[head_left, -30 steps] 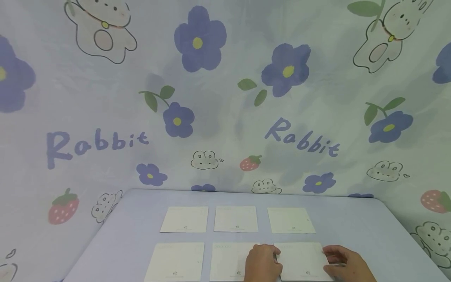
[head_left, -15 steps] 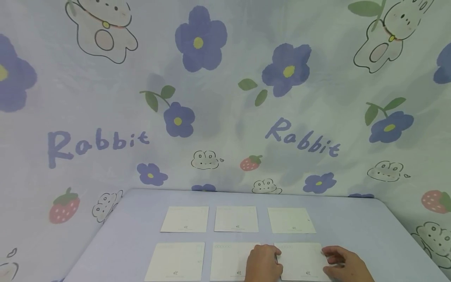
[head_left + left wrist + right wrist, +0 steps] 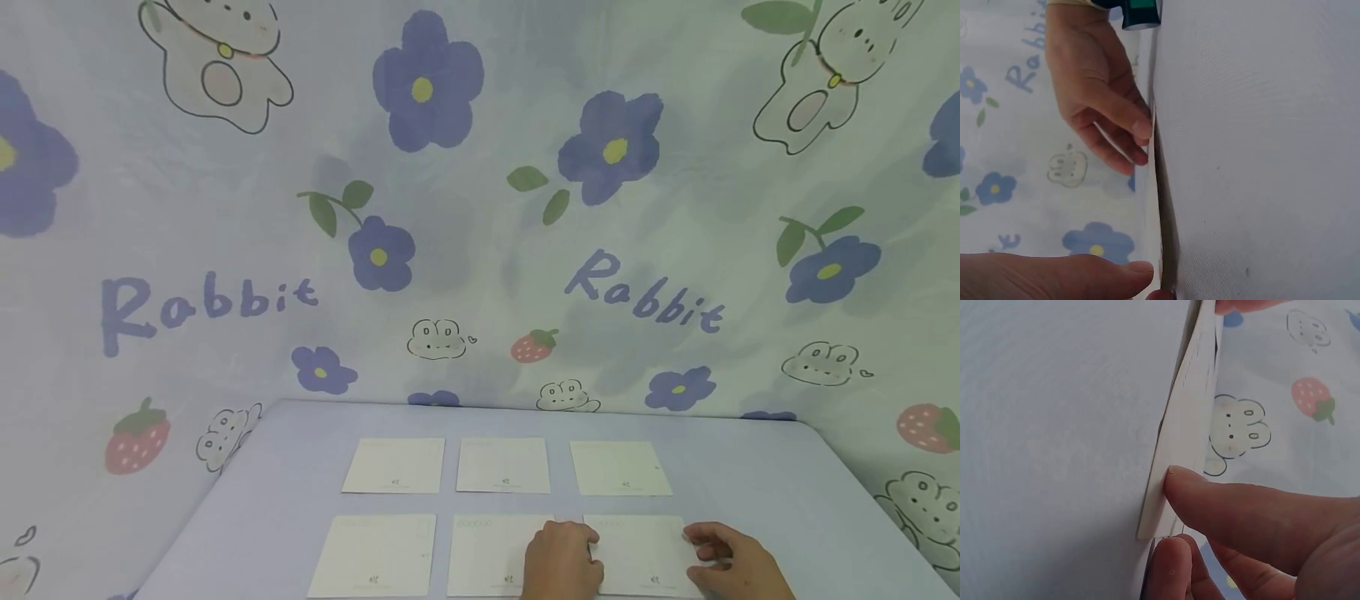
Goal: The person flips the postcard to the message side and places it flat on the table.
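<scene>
An off-white postcard [image 3: 637, 554] with a row of small boxes and a tiny logo lies at the front right of the table, between my two hands. My left hand [image 3: 561, 562] grips its left end, fingers bent at the edge. At the right end, my right hand [image 3: 738, 562] curves its fingers and thumb around the edge. The right wrist view has the right thumb [image 3: 1210, 494] on the card's face and other fingers at its short edge. Seen nearly edge-on in the left wrist view, the postcard [image 3: 1158, 206] has a dark gap beneath it.
To the left are two similar postcards, one at far left [image 3: 372, 557] and one [image 3: 486, 554] partly covered by my left hand. Three more form a back row, including a middle postcard [image 3: 503, 467]. Behind the pale table [image 3: 750, 467] hangs a rabbit-and-flower cloth [image 3: 480, 250].
Both hands stay at the ends of the front-right postcard. The right hand has shifted very slightly left, and the other postcards lie as before.
</scene>
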Demonstrator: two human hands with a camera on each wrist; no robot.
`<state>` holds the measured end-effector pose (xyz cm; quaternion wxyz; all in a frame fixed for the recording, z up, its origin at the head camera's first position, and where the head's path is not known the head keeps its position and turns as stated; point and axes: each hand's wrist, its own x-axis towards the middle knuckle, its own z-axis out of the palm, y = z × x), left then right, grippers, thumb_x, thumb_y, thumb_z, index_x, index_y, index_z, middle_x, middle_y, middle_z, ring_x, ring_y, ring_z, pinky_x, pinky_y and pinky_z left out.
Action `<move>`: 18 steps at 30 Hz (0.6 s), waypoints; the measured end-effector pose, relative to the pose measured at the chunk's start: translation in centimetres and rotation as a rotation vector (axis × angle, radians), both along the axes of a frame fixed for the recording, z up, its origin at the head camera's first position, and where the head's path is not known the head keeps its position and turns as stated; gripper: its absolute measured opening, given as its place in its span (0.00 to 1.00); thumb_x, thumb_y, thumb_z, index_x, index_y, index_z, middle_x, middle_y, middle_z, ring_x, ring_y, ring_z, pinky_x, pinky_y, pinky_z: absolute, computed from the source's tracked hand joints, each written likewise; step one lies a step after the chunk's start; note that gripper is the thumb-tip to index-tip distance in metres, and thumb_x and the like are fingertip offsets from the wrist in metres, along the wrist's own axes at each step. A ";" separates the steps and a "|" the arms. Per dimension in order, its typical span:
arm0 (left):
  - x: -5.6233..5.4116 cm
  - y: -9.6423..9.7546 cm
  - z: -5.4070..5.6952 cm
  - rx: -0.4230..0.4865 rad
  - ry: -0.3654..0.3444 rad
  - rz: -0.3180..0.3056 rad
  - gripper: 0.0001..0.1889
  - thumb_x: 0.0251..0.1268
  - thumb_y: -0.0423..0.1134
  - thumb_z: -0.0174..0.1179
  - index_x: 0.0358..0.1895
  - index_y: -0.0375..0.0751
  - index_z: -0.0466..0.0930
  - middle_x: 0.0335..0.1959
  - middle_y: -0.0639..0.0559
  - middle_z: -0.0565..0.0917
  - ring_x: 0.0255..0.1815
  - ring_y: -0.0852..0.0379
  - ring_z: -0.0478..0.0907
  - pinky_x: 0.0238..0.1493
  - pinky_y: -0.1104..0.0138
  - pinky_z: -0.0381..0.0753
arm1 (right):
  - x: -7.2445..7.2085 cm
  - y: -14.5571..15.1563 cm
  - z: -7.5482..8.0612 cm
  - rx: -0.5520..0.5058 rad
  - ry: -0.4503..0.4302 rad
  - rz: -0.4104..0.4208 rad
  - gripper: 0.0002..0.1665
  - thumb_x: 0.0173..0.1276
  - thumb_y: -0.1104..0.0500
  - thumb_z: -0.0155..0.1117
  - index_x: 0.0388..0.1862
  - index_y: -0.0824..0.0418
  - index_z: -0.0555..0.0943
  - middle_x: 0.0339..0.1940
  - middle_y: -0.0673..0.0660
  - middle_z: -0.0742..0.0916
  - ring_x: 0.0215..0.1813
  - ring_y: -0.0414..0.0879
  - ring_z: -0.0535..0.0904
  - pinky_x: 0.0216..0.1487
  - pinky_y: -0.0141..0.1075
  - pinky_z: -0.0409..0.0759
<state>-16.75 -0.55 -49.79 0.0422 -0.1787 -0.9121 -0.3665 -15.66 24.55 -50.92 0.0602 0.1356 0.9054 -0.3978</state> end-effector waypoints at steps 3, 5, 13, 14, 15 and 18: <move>0.0 0.0 0.0 0.003 -0.003 0.004 0.11 0.40 0.27 0.76 0.32 0.37 0.90 0.22 0.54 0.87 0.24 0.61 0.82 0.22 0.68 0.77 | 0.1 -0.1 0.1 0.001 -0.006 -0.006 0.33 0.47 0.64 0.82 0.53 0.72 0.81 0.43 0.55 0.86 0.41 0.46 0.79 0.43 0.43 0.83; 0.0 0.0 0.0 0.010 -0.008 0.003 0.11 0.40 0.27 0.75 0.32 0.37 0.90 0.22 0.53 0.86 0.25 0.60 0.82 0.22 0.68 0.77 | 0.1 -0.1 0.1 0.001 -0.007 -0.005 0.34 0.47 0.64 0.82 0.54 0.72 0.80 0.43 0.56 0.86 0.41 0.46 0.79 0.44 0.44 0.84; -0.1 0.0 0.2 0.009 -0.031 0.011 0.11 0.42 0.30 0.76 0.33 0.39 0.91 0.23 0.55 0.87 0.27 0.59 0.83 0.25 0.66 0.79 | 0.2 0.1 0.0 -0.008 -0.048 -0.043 0.35 0.50 0.59 0.81 0.55 0.71 0.80 0.43 0.57 0.87 0.40 0.47 0.81 0.43 0.46 0.84; -0.1 -0.1 0.3 0.006 -0.029 0.014 0.10 0.42 0.31 0.76 0.33 0.39 0.91 0.25 0.54 0.88 0.29 0.58 0.84 0.26 0.65 0.80 | 0.2 0.1 0.1 -0.002 -0.049 -0.043 0.35 0.51 0.57 0.81 0.55 0.71 0.80 0.43 0.57 0.87 0.40 0.47 0.81 0.43 0.46 0.84; -0.1 -0.2 0.5 0.007 -0.031 0.018 0.10 0.43 0.31 0.76 0.33 0.40 0.91 0.26 0.54 0.88 0.31 0.56 0.85 0.27 0.64 0.82 | 0.2 0.0 0.1 0.013 -0.043 -0.041 0.35 0.51 0.56 0.81 0.55 0.71 0.80 0.43 0.57 0.87 0.40 0.46 0.81 0.43 0.47 0.84; -0.2 -0.5 1.0 0.024 -0.012 0.029 0.09 0.46 0.32 0.76 0.34 0.41 0.91 0.30 0.52 0.90 0.34 0.54 0.87 0.29 0.62 0.84 | 0.0 -0.1 0.5 0.043 -0.014 -0.028 0.34 0.53 0.54 0.81 0.55 0.70 0.81 0.43 0.56 0.87 0.41 0.46 0.81 0.45 0.47 0.84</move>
